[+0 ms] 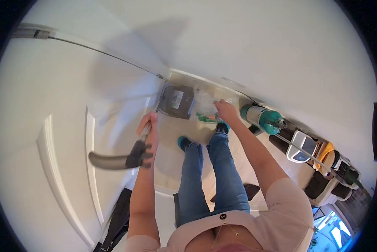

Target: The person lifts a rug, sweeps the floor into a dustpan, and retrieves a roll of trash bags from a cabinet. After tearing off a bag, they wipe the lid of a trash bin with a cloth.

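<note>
"Well, which hazards are on record, largest item first?"

"White door (pixel 66 105), left. Dark container (pixel 181 100), far, on the floor; a careless foot could shove it."

"And the curved-ended stick (pixel 108 161)?"

"Near left, its shaft wrapped in the closed left hand (pixel 149 121). Curved end juts toward the door; cause for concern: a quick wrist turn could scuff the paint."

"Right side?"

"Teal bottle (pixel 262 118), beside the right forearm. A wide elbow movement might knock it."

"Smaller still?"

"Clear plastic bag (pixel 204 100), right of the container. Right hand (pixel 225 110) at its edge; whether the fingers pinch it, cannot tell. Thin film, judged likely to slip or tear if tugged."
</note>
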{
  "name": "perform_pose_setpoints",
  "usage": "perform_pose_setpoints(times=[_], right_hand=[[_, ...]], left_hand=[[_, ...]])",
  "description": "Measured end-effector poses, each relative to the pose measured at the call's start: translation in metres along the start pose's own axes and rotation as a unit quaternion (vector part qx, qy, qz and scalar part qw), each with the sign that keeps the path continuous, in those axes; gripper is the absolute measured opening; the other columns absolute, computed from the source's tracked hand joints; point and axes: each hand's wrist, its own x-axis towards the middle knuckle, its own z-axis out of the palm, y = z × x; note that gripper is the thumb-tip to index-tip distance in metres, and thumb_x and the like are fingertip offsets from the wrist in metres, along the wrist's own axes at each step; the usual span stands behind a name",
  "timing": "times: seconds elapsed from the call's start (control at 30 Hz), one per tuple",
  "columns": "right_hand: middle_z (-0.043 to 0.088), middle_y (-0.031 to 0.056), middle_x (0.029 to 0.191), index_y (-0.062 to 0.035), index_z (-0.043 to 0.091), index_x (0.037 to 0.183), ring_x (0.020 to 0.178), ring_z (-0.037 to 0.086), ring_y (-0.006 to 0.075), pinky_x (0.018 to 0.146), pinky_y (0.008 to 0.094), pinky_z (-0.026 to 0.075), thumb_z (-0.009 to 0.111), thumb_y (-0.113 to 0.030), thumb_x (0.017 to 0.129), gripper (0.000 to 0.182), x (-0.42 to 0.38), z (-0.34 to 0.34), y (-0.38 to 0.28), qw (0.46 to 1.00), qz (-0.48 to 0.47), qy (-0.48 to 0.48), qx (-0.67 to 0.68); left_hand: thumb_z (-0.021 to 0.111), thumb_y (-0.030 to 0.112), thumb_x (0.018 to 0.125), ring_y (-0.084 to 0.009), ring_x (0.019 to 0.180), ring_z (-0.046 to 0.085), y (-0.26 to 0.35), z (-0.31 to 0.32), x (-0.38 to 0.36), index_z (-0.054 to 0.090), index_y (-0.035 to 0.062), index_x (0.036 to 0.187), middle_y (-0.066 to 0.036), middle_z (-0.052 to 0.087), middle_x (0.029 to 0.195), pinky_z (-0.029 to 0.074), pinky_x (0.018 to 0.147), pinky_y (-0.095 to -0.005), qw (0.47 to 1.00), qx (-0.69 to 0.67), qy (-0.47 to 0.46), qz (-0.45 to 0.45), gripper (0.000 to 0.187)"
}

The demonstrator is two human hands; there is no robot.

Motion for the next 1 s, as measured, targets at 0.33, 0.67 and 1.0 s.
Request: perform_pose_setpoints(times=[0.33, 0.67, 1.0], right_hand=[[0.045, 0.0172, 0.112, -0.0148, 0.040, 0.123, 0.077, 0.059, 0.0311, 0.062, 0.0411, 0.049, 0.051, -0.011, 0.072, 0.052, 0.049, -0.005, -0.101, 0.993, -0.116, 0.010, -0.014], [0.056, 0.0181, 0.102, -0.0040, 0.052, 0.109, 0.098, 0.052, 0.0328, 0.084, 0.0406, 0.041, 0.053, -0.028, 0.076, 0.041, -0.235, -0.047, 0.010, 0.953, 0.210, -0.128, 0.179], [0.058, 0.0128, 0.078, -0.0023, 0.039, 0.120, 0.053, 0.057, 0.0170, 0.045, 0.0278, 0.048, 0.057, -0.019, 0.077, 0.050, -0.503, -0.175, 0.176, 0.625, 0.625, 0.327, 0.335]], left_hand=[[0.067, 0.030, 0.075, -0.0159, 0.083, 0.048, 0.020, 0.019, 0.058, 0.045, 0.0025, 0.106, -0.011, 0.051, 0.093, 0.040, 0.074, -0.0260, 0.997, -0.014, -0.065, -0.049, 0.047], [0.062, 0.014, 0.077, -0.0168, 0.087, 0.049, 0.006, -0.019, -0.001, 0.025, 0.0111, 0.127, -0.012, 0.046, 0.106, 0.043, 0.073, -0.0276, 0.942, -0.269, -0.072, -0.187, 0.063], [0.050, 0.014, 0.082, -0.0218, 0.081, 0.051, 0.026, -0.016, -0.109, 0.030, 0.0127, 0.123, -0.009, 0.046, 0.107, 0.044, 0.067, -0.0296, 0.920, -0.087, -0.270, -0.269, 0.046]])
